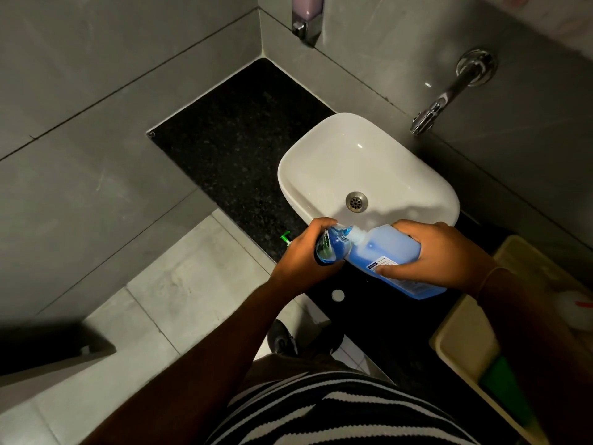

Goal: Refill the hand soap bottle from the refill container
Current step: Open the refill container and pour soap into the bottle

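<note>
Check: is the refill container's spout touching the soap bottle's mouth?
Touching. The head view shows the refill container, tilted in the right hand, with its spout set into the open mouth of the soap bottle gripped by the left hand.

Hardly any print can be read. The hand soap bottle [332, 248] carries a green label at its 9 o'clock side with white lettering, too small and curved to make out. The refill container [394, 258] bears a white label with a dark blue block and fine lines of print near its 5 o'clock edge, partly covered by a thumb; none of it is legible.
</note>
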Demonstrator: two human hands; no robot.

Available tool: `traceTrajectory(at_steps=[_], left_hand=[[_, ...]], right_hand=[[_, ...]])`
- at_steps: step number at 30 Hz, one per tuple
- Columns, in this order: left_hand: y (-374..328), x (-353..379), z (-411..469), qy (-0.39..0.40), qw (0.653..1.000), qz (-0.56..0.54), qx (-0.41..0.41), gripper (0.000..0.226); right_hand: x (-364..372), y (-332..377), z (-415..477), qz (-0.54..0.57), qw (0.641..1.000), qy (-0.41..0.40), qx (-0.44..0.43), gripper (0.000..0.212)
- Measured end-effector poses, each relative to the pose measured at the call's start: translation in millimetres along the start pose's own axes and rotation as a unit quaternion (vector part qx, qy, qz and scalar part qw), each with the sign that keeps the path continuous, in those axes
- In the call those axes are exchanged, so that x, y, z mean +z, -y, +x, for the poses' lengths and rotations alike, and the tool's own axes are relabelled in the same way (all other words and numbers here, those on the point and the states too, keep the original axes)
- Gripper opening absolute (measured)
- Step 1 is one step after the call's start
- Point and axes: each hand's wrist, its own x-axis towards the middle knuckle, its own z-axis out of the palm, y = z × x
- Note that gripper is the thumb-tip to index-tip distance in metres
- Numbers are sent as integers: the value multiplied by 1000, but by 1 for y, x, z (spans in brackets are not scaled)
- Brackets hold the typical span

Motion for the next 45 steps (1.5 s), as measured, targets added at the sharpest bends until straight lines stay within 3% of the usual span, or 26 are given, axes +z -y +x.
traceTrajectory(at_steps=[45], left_hand=[[0,2,6,-3,1000,1,-3,66]], right_hand=[[-10,3,2,-14,999,30,14,69]])
